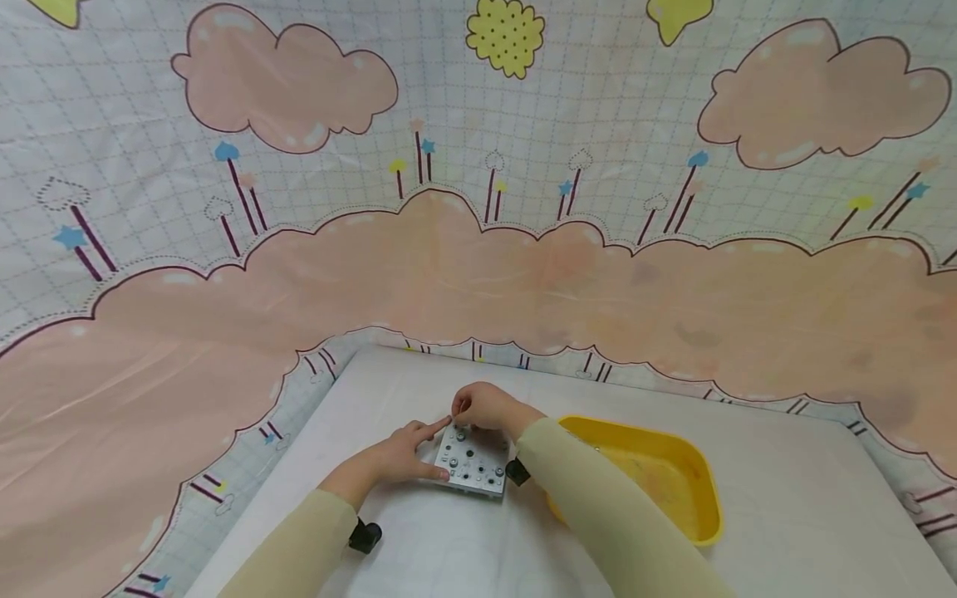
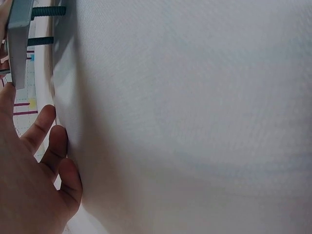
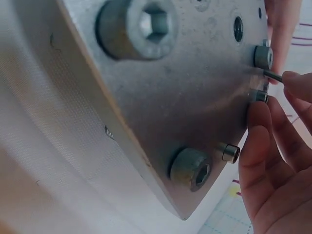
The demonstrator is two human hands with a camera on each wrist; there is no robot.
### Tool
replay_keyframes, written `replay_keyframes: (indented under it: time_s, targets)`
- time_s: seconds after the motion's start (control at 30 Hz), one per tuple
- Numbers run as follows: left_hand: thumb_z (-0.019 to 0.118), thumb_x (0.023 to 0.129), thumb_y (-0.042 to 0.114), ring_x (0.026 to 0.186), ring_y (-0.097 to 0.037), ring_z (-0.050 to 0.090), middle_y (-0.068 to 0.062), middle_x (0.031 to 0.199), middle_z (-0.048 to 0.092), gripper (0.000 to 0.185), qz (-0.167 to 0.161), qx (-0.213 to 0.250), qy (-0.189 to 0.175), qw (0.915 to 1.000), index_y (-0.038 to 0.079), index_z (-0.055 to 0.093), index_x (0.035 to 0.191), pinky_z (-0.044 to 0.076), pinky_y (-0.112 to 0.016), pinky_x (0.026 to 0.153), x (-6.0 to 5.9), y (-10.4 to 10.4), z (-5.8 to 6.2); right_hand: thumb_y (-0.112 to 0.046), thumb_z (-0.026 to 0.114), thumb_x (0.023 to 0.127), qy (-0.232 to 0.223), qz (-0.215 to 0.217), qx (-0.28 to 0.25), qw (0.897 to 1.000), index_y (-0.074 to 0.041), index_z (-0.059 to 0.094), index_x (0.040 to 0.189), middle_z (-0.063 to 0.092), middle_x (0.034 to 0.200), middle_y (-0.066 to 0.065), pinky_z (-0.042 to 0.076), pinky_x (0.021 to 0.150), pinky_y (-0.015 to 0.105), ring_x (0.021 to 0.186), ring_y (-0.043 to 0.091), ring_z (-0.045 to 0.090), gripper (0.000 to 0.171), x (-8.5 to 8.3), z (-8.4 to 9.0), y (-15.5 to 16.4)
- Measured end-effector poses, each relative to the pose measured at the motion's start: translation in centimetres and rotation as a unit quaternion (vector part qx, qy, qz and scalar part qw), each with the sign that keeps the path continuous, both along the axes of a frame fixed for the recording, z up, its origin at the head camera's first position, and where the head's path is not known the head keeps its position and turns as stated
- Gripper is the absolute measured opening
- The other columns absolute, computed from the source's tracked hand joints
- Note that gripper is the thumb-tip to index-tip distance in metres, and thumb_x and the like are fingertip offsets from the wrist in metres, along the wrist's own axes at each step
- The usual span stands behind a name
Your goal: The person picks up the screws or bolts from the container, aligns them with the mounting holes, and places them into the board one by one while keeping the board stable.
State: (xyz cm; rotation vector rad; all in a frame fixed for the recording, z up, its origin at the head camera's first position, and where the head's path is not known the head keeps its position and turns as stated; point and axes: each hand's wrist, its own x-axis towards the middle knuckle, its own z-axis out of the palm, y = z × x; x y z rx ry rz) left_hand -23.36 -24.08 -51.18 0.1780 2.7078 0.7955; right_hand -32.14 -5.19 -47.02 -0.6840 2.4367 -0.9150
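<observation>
A silvery metal plate with holes and several hex-socket screws lies on the white table. Threaded screw ends stick out beneath it. My left hand spans the plate's left side, thumb at the near corner and index finger stretched toward the far one. Its other fingers hang loosely bent in the left wrist view. At the far left corner, my right hand pinches a thin dark metal rod that points at the plate near a screw. The rod's other end is hidden in the fingers.
A yellow tray stands right of the plate, partly behind my right forearm; a few small bits show near its far edge. A patterned cloth with clouds hangs behind the table. Each wrist carries a black camera mount.
</observation>
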Motion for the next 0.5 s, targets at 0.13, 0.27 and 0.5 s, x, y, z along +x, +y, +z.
replay_keyframes:
  time_s: [0.13,0.27,0.5]
  targets:
    - [0.082,0.073,0.057,0.132,-0.035,0.042,-0.009,0.142,0.046,0.098,0.003,0.001,-0.002,1.0,0.035,0.033,0.155,0.038,-0.062,0.103,0.03,0.05,0.09,-0.016,0.071,0.092,0.028,0.01,0.021,0.999,-0.013,0.07,0.087,0.062,0.083,-0.002,0.047,0.062,0.026,0.07,0.012,0.056,0.006,0.08,-0.13,-0.2]
    - [0.082,0.073,0.058,0.133,-0.036,0.042,-0.009,0.143,0.045,0.099,0.003,-0.002,-0.003,1.0,0.035,0.033,0.155,0.038,-0.063,0.103,0.06,0.0,0.13,-0.017,0.071,0.092,0.041,0.009,0.044,0.998,-0.013,0.071,0.09,0.061,0.083,-0.002,0.047,0.062,0.026,0.071,0.012,0.056,0.004,0.23,-0.15,-0.36]
    - [0.081,0.073,0.058,0.132,-0.035,0.042,-0.009,0.142,0.046,0.099,0.002,-0.002,0.001,1.0,0.036,0.033,0.155,0.038,-0.063,0.103,0.0,-0.06,-0.16,-0.019,0.072,0.092,0.036,0.002,0.049,0.998,-0.02,0.071,0.087,0.061,0.085,-0.002,0.048,0.063,0.027,0.072,0.013,0.057,0.005,0.35,0.07,-0.13]
